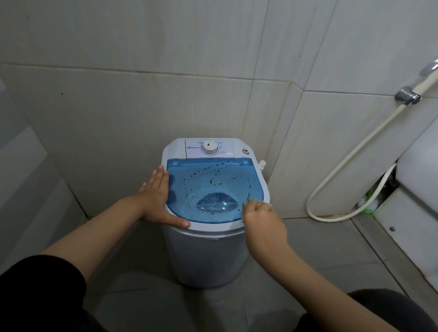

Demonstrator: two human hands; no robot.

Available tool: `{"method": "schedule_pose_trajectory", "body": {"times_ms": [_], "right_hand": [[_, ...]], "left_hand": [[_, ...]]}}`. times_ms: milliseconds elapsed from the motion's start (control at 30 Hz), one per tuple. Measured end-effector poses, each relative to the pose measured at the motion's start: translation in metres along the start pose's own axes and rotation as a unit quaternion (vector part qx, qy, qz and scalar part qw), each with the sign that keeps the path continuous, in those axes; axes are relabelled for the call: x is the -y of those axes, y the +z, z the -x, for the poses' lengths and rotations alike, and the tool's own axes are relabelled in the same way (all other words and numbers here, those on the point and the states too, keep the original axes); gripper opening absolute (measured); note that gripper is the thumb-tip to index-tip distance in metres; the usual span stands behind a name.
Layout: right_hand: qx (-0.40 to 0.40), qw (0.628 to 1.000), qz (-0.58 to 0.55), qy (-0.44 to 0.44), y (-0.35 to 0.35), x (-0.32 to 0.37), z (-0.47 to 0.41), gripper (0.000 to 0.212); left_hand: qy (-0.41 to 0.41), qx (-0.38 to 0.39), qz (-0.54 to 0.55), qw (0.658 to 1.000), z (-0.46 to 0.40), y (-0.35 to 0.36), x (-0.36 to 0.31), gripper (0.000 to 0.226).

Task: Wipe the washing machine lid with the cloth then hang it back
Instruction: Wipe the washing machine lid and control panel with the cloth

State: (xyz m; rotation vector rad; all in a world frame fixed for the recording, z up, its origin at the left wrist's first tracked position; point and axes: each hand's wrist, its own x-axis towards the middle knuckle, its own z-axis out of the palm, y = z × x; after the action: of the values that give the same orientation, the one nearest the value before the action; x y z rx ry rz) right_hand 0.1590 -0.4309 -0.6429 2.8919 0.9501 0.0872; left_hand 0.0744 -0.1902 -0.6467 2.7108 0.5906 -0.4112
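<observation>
right hand (258, 214): fisted at lid (212, 180) edge | left hand (157, 198): flat on rim

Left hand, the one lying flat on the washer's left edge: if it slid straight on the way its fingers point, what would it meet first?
Probably the tiled wall behind the washing machine; the left hand points up along the blue lid's left edge, though depth is unclear.

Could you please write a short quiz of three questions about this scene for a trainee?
1. True or false: the blue lid is closed.
2. Which hand lies flat on the machine's left rim?
3. The dark specks lie on: A) the lid, B) the dial, C) the floor.

Key:
1. True.
2. The left hand; the right hand is curled at the lid's right edge.
3. A.
</observation>
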Motion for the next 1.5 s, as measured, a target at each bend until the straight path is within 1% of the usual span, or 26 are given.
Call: {"method": "schedule_pose_trajectory", "body": {"times_ms": [33, 167, 233, 267, 333, 367, 400, 433, 467, 533, 567, 600, 667, 700, 733, 833, 933, 1033, 1133, 1200, 1267, 1433, 1500], "right_hand": [[-0.01, 1.0, 0.012, 0.006, 0.002, 0.006, 0.001, 0.052], [0.002, 0.999, 0.047, 0.02, 0.0, 0.025, 0.006, 0.058], [-0.003, 0.999, 0.03, 0.021, 0.002, 0.033, 0.009, 0.051], [-0.005, 0.999, 0.046, 0.015, -0.001, 0.037, 0.011, 0.047], [0.04, 0.995, 0.093, 0.004, -0.014, 0.046, 0.014, 0.045], [0.041, 0.993, 0.104, -0.03, -0.019, 0.049, 0.015, 0.043], [0.035, 0.993, 0.086, -0.075, -0.018, 0.05, 0.014, 0.04], [0.048, 0.993, 0.034, -0.103, -0.024, 0.049, 0.017, 0.038], [0.077, 0.99, -0.017, -0.114, -0.035, 0.046, 0.018, 0.033], [0.107, 0.981, -0.105, -0.124, -0.057, 0.035, 0.014, 0.014], [0.128, 0.972, -0.158, -0.118, -0.067, 0.026, 0.006, 0.009], [0.157, 0.957, -0.223, -0.097, -0.074, 0.016, -0.003, 0.01], [0.17, 0.924, -0.335, -0.072, -0.093, 0.003, -0.04, 0.017], [0.153, 0.917, -0.363, -0.063, -0.099, -0.005, -0.052, 0.02], [0.123, 0.919, -0.369, -0.059, -0.103, -0.009, -0.068, 0.023], [0.008, 0.951, -0.302, -0.059, -0.1, -0.014, -0.108, 0.033], [-0.052, 0.959, -0.267, -0.082, -0.088, -0.006, -0.144, 0.044], [-0.093, 0.962, -0.214, -0.143, -0.08, 0.016, -0.173, 0.053], [-0.076, 0.968, -0.118, -0.208, -0.072, 0.042, -0.19, 0.048], [-0.053, 0.971, -0.065, -0.224, -0.065, 0.052, -0.194, 0.044], [-0.051, 0.974, -0.046, -0.218, -0.06, 0.057, -0.194, 0.04], [-0.081, 0.972, -0.027, -0.22, -0.051, 0.055, -0.175, 0.03], [-0.068, 0.971, -0.009, -0.227, -0.051, 0.051, -0.173, 0.031]], "left_hand": [[0.0, 0.0, 0.0, 1.0, 0.0, 0.0, 0.0, 0.168], [0.003, -0.001, 0.002, 1.0, 0.0, 0.0, 0.0, 0.167], [0.004, -0.002, 0.003, 1.0, 0.001, 0.0, 0.0, 0.168], [0.004, -0.003, 0.003, 1.0, 0.001, 0.0, 0.0, 0.168], [0.005, -0.003, 0.006, 1.0, 0.002, 0.0, -0.001, 0.168], [0.006, -0.003, 0.006, 1.0, 0.002, 0.0, -0.001, 0.168], [0.006, -0.005, 0.006, 1.0, 0.003, 0.0, -0.001, 0.168], [0.006, -0.004, 0.006, 1.0, 0.003, 0.001, -0.001, 0.168], [0.006, -0.004, 0.006, 1.0, 0.003, 0.001, -0.002, 0.168], [0.005, -0.005, 0.007, 1.0, 0.002, 0.0, -0.001, 0.167], [0.005, -0.001, 0.009, 1.0, 0.001, -0.003, -0.001, 0.167], [0.004, -0.003, 0.009, 1.0, 0.001, -0.002, -0.001, 0.167], [-0.006, -0.014, 0.01, 1.0, -0.004, -0.009, 0.005, 0.168], [-0.004, -0.012, 0.012, 1.0, -0.004, -0.01, 0.004, 0.169], [-0.005, -0.014, 0.013, 1.0, -0.005, -0.011, 0.005, 0.169], [0.003, -0.01, 0.015, 1.0, -0.001, -0.003, 0.003, 0.167], [0.007, -0.003, 0.014, 1.0, 0.001, 0.002, 0.0, 0.163], [0.007, -0.006, 0.015, 1.0, 0.0, 0.002, 0.0, 0.16], [0.01, -0.008, 0.021, 1.0, -0.002, 0.002, 0.002, 0.158], [0.011, -0.007, 0.021, 1.0, -0.002, 0.002, 0.002, 0.158], [0.011, -0.006, 0.024, 1.0, -0.003, 0.003, 0.004, 0.158], [0.011, -0.002, 0.026, 1.0, -0.002, 0.002, 0.003, 0.157], [0.011, -0.003, 0.028, 1.0, -0.001, 0.002, 0.003, 0.157]]}}
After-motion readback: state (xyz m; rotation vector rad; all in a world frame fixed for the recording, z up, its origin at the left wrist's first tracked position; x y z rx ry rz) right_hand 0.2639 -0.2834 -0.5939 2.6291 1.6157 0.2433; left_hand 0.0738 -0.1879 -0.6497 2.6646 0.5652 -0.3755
